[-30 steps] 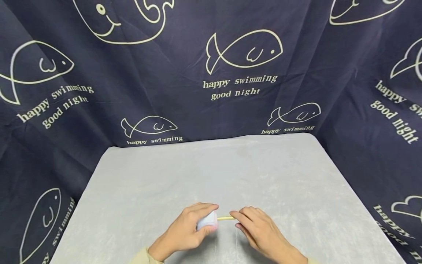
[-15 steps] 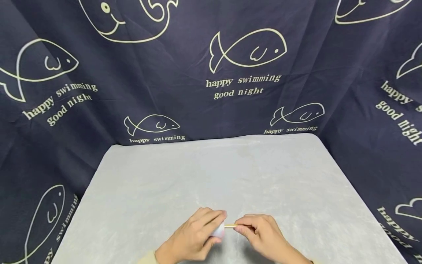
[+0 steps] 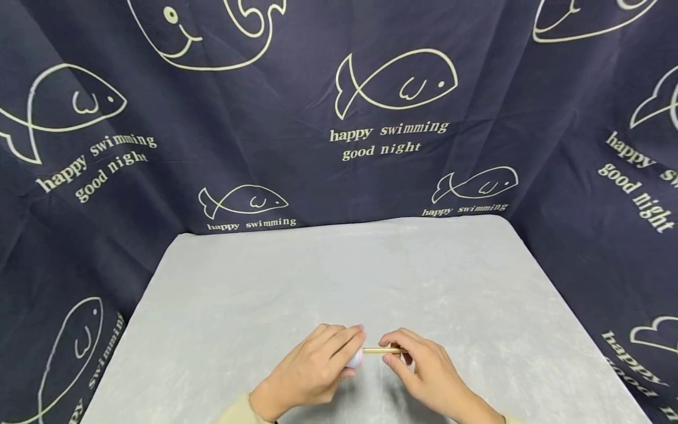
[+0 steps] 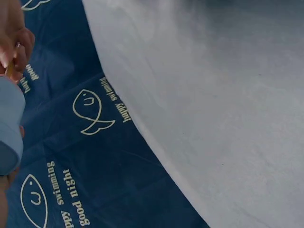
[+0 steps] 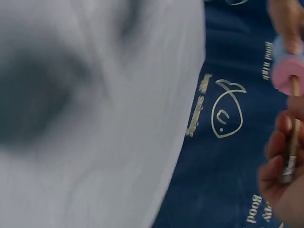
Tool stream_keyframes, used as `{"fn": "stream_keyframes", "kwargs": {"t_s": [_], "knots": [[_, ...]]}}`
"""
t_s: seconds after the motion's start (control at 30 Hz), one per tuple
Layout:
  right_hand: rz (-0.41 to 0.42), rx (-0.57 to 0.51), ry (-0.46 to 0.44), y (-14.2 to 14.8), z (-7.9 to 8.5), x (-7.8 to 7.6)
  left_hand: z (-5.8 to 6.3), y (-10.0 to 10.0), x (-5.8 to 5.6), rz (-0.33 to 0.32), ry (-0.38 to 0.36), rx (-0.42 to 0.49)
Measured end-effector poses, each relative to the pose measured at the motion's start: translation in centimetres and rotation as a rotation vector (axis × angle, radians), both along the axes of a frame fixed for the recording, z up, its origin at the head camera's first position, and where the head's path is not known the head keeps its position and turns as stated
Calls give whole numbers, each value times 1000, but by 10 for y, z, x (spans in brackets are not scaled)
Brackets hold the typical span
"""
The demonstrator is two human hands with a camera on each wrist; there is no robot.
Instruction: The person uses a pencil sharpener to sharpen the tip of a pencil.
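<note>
Cylinder (image 3: 355, 357) — pale blue, pink at 1 end — mostly hidden in the head view by the left hand (image 3: 315, 362), which grips it; in the left wrist view its side is cut off by the frame edge. Only the right wrist view shows the pink face (image 5: 283, 78) with the pencil (image 3: 375, 350) running into its hole, plus a silvery end band (image 5: 289, 164). Right hand (image 3: 426, 368), right of the cylinder, holds the pencil in curled fingers, partly cropped. Below the cylinder: pale grey table (image 3: 318, 277); beyond it, navy curtain (image 3: 296, 153), fish prints.
</note>
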State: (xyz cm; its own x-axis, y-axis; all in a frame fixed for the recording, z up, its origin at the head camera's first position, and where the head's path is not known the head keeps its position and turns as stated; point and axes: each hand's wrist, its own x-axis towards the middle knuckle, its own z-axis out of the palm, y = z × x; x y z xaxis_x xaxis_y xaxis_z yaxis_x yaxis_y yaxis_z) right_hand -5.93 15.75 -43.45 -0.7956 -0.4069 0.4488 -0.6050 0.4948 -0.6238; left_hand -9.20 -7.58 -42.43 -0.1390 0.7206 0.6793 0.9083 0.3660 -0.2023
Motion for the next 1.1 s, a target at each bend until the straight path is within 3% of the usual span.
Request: {"fn": "stream_keyframes", "kwargs": {"t_s": [0.13, 0.3, 0.43, 0.5, 0.57, 0.7, 0.77, 0.83, 0.87, 1.0, 1.1], "knots": [[-58, 71, 346, 1, -6, -3, 4, -2, -3, -24, -117, 55], [-79, 111, 719, 0, -7, -12, 6, -4, -1, -48, -334, 81], [-98, 88, 922, -4, 1, -17, 9, -4, 4, -57, -556, 88], [-114, 68, 977, -8, 5, -19, 10, -4, 5, -63, -624, 92], [-135, 41, 1014, -12, 8, -21, 10, -4, 6, -82, -611, 101], [-146, -15, 1029, -17, 10, -24, 8, -2, 4, -117, -450, 130], [-118, -40, 926, -18, 6, -21, 6, 0, 3, -120, -348, 138], [-74, -70, 706, -17, 0, -16, 6, 0, 1, -105, -240, 124], [-41, -86, 548, -17, -2, -12, 6, 1, 1, -97, -180, 111], [107, -191, -262, -9, 2, -2, 7, 0, -1, -67, 44, 43], [242, -275, -678, -3, 10, -6, 5, 0, 1, -72, 138, 5]]}}
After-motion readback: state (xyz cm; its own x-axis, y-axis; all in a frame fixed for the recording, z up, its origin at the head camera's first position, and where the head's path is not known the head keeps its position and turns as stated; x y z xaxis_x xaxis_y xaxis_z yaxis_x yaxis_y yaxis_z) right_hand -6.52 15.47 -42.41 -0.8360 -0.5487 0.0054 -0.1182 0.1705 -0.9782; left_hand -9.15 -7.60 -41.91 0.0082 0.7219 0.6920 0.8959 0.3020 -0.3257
